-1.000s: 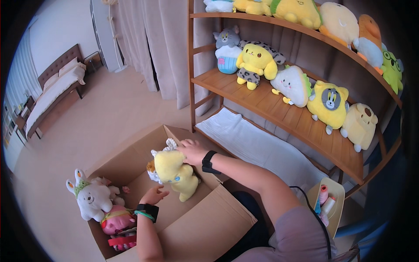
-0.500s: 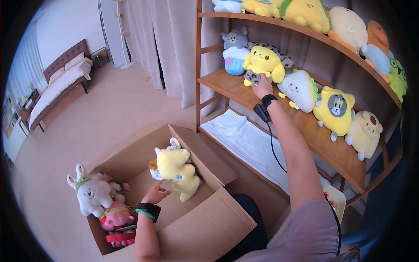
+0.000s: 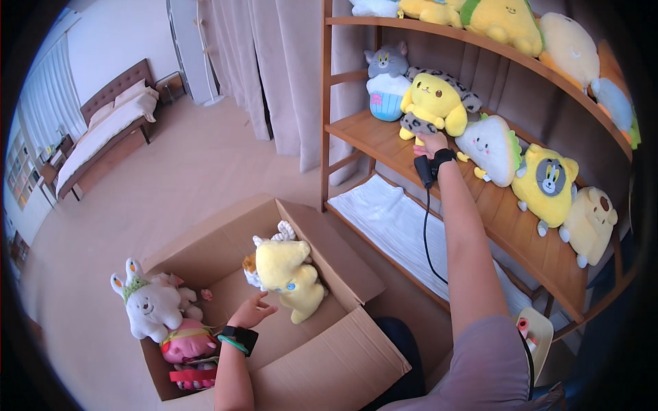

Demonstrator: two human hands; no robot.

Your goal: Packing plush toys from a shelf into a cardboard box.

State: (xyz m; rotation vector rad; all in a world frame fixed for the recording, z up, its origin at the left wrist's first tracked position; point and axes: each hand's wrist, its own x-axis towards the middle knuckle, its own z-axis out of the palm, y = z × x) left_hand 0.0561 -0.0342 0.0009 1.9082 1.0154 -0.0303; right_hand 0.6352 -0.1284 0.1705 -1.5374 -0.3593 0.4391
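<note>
My right hand (image 3: 432, 142) reaches to the middle shelf, its fingers closed at the lower front of a yellow plush toy (image 3: 433, 99). A grey spotted plush piece (image 3: 418, 125) lies against that toy's front, just above my fingers. My left hand (image 3: 252, 312) is over an open cardboard box (image 3: 373, 335), its fingers loosely spread and holding nothing. Close to those fingers, a pale yellow plush (image 3: 299, 291) with a blue spot leans inside the box. At the box's left are a white rabbit-eared plush (image 3: 149, 305) and a pink plush (image 3: 186, 342).
Along the wooden shelf (image 3: 504, 214) sit a cat-on-cupcake plush (image 3: 386, 79), a sandwich plush (image 3: 488, 147), a yellow cat-faced plush (image 3: 545, 181) and a beige plush (image 3: 591, 219). More plush toys line the upper shelf. White cloth (image 3: 384, 212) covers the bottom shelf. A cable (image 3: 428, 236) hangs from my right wrist.
The whole view has shifted slightly. My right hand has slid a little lower on the yellow plush's front. My left fingers have drawn slightly away from the pale yellow plush.
</note>
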